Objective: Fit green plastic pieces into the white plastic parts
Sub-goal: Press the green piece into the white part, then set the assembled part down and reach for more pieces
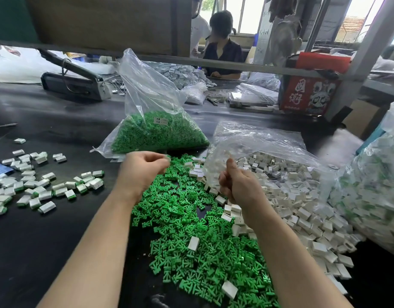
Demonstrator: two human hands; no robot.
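Observation:
A heap of loose green plastic pieces [191,230] covers the black table in front of me. To its right, white plastic parts [303,210] spill out of a clear bag. My left hand [145,170] hovers over the far end of the green heap with its fingers curled, and it seems to pinch a green piece [168,157] at the fingertips. My right hand [238,185] is over the border of the two heaps. Its thumb is raised against the bag's edge and its fingers are curled under, so anything in it is hidden.
A clear bag of green pieces [156,132] stands behind my hands. White parts fitted with green pieces [36,185] lie scattered at the left. A big bag of fitted parts [378,196] fills the right edge. A person sits across the table, and a red box [309,94] is at the back right.

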